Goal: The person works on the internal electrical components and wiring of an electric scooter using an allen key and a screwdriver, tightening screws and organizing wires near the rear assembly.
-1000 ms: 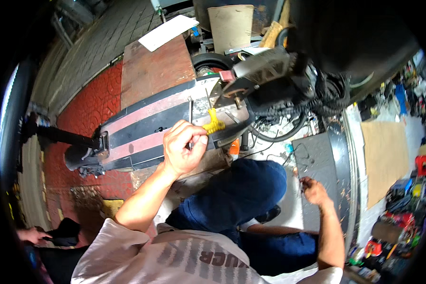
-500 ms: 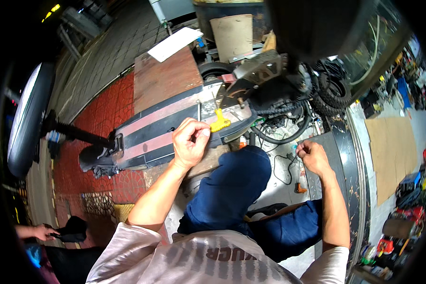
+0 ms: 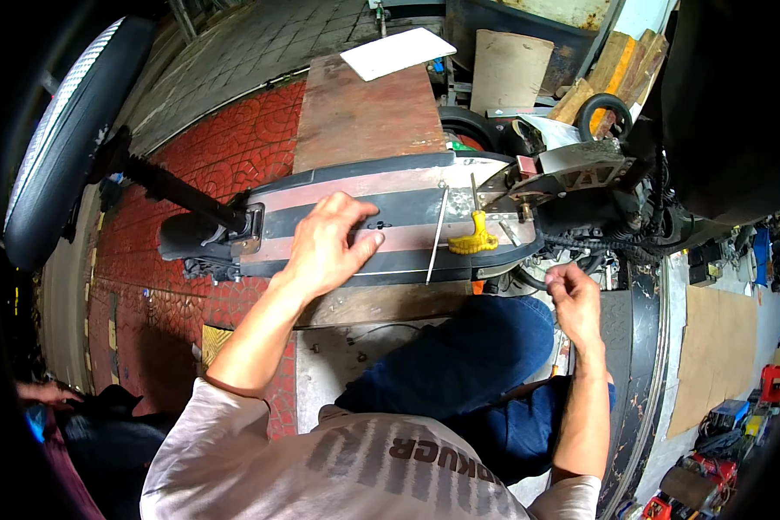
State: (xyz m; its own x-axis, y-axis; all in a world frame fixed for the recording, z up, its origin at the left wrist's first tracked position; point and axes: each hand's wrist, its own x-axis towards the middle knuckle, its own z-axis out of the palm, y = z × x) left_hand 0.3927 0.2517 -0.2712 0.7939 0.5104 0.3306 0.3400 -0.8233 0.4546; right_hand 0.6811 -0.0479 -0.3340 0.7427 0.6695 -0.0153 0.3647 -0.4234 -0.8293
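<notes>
On a long scooter deck [image 3: 409, 210] striped black and faded pink, we see small dark pieces [image 3: 380, 226] at the mouth of the bare left hand's [image 3: 328, 245] parted thumb and forefinger, strung lengthwise along the boards. The bare right hand [image 3: 574, 299], farther off, has its fingertips together; we cannot tell whether anything is pinched. A yellow-handled metal-shafted tool [image 3: 472, 237] lies between the hands.

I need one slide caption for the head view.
Left hand over a striped deck with rod and yellow tool; right hand nearby.
</notes>
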